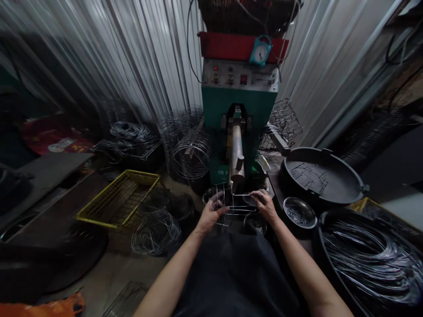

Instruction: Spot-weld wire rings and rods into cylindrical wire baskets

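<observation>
My left hand (211,215) is closed round a small wire frame (236,213), made of curved wire with straight rods running to the right. My right hand (265,205) pinches the right end of a thin straight metal rod (242,195). The rod's left end meets the frame just under the tip of the metal electrode arm (237,147) of a green spot welder (211,103). Whether rod and frame are joined there I cannot tell. Behind the frame and below the arm, small bowls are partly hidden.
At right stand a round black pan (343,187) with wire pieces, a steel bowl (300,212) of short rods and a tub (325,259) of wire rings. Leftward are a yellow wire basket (119,176), wire coils (157,233) and stacked wire rings (193,152). A blue clock (261,50) hangs above.
</observation>
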The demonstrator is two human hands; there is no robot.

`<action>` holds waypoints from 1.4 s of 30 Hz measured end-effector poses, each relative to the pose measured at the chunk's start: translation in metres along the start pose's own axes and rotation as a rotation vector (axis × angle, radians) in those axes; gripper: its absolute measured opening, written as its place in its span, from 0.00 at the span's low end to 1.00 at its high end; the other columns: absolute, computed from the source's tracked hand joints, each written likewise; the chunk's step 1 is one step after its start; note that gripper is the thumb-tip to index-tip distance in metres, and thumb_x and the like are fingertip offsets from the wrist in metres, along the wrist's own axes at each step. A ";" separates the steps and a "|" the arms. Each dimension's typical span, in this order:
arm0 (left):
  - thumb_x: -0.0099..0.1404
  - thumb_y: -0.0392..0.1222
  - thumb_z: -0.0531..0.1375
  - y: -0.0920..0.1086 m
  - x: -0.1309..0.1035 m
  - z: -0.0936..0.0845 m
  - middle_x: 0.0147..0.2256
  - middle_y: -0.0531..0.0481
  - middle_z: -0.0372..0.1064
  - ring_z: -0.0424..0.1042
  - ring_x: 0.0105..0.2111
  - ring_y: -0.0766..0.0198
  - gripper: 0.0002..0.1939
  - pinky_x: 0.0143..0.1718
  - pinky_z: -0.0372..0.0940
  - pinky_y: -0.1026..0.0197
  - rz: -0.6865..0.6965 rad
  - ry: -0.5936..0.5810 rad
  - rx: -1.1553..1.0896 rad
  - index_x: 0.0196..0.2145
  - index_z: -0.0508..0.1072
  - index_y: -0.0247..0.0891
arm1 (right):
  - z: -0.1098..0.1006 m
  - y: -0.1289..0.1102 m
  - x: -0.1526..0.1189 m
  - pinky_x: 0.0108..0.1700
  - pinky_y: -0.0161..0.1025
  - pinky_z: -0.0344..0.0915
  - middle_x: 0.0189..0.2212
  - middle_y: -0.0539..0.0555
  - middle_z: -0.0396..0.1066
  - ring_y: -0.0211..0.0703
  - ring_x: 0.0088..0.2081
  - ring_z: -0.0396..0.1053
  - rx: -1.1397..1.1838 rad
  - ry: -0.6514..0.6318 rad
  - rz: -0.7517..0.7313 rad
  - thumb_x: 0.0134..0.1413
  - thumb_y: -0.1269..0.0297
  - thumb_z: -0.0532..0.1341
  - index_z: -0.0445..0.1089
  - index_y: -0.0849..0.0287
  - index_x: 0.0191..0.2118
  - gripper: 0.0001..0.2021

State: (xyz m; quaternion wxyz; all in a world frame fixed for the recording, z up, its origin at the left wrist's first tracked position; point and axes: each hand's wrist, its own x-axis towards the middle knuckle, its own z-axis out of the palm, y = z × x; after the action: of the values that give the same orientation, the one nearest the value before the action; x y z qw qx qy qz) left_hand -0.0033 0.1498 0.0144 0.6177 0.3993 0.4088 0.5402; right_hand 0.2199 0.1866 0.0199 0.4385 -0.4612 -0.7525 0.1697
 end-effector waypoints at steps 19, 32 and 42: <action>0.43 0.36 0.67 0.006 0.006 0.001 0.20 0.61 0.58 0.57 0.20 0.75 0.33 0.26 0.53 0.68 -0.021 0.004 -0.011 0.48 0.65 0.37 | 0.005 0.007 0.004 0.40 0.40 0.59 0.29 0.52 0.68 0.42 0.35 0.64 0.008 0.024 0.015 0.53 0.61 0.55 0.69 0.55 0.32 0.07; 0.41 0.36 0.67 0.005 0.007 0.000 0.20 0.62 0.58 0.58 0.21 0.75 0.35 0.27 0.53 0.67 -0.048 -0.007 -0.062 0.48 0.65 0.36 | 0.004 0.007 0.005 0.40 0.40 0.60 0.30 0.52 0.69 0.42 0.35 0.65 0.027 0.029 0.022 0.52 0.62 0.56 0.70 0.55 0.32 0.06; 0.40 0.36 0.68 0.006 0.008 -0.002 0.21 0.61 0.58 0.59 0.21 0.75 0.35 0.27 0.53 0.68 -0.060 -0.021 -0.084 0.48 0.65 0.36 | -0.025 0.039 -0.016 0.43 0.42 0.63 0.34 0.54 0.72 0.43 0.38 0.68 0.089 0.036 0.189 0.51 0.58 0.55 0.70 0.58 0.35 0.11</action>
State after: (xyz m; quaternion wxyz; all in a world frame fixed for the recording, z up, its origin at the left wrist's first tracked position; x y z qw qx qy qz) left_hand -0.0060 0.1584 0.0186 0.6541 0.3664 0.3911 0.5338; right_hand 0.2649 0.1894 -0.0002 0.4542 -0.5133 -0.6891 0.2353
